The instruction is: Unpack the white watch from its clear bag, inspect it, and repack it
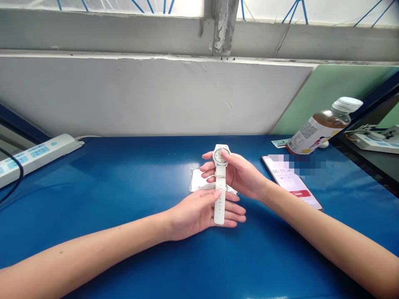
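Observation:
A white wristwatch (pixel 220 199) with a round dial is held lengthwise between my two hands, its strap hanging toward me. My right hand (pixel 241 172) grips the watch case at the top, thumb on the dial's edge and fingers behind. Lower down, my left hand (pixel 199 211) pinches the holed strap under its thumb, with the palm up and the fingers stretched out beneath. Behind the hands, a clear packet with something white (pixel 197 181) lies on the blue table (pixel 124 182), partly hidden by them.
At the right lies a phone (pixel 291 178) with a lit timer screen. Behind it stands a bottle of brown drink (pixel 324 126) beside a small card (pixel 279 143). One power strip (pixel 40 155) lies at the left, another (pixel 374 141) at far right. A wall (pixel 156 97) closes the back.

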`<state>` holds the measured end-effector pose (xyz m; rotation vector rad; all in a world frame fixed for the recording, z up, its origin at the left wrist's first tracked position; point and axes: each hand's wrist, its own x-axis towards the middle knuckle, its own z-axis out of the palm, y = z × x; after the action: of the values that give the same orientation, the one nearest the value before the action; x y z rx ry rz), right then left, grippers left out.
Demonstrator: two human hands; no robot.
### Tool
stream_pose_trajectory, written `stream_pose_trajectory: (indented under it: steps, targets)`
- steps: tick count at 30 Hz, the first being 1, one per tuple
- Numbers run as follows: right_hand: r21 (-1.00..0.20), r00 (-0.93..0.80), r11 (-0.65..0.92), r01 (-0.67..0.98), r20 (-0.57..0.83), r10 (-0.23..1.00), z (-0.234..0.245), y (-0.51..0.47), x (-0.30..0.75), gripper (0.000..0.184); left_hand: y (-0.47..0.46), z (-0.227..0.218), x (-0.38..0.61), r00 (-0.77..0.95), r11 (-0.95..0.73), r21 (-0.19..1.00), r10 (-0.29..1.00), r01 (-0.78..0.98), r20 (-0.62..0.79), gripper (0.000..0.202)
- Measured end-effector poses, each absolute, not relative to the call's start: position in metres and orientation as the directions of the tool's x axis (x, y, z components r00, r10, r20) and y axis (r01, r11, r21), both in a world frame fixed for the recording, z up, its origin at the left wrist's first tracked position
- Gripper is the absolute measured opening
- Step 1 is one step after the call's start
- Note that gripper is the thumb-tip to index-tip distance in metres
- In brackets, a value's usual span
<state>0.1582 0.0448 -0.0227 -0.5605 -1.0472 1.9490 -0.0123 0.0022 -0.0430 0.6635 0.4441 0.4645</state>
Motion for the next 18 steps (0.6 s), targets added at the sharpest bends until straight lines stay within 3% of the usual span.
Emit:
stream_pose_trajectory:
  steps: [11,18]
  targets:
    - [-0.863,-0.451,-0.225,-0.452,0.003,0.893,0.006,0.063,0.146,0.028,0.021,-0.006,-0.016,0.795,0.582,0.762,0.588,-0.285,-0.151,0.036]
    - [-0.843,-0.433,-0.265,-0.468,-0.042,0.900,0.004,0.073,0.142,0.027,0.040,-0.009,-0.006,0.756,0.543,0.776,0.640,-0.321,-0.135,0.030]
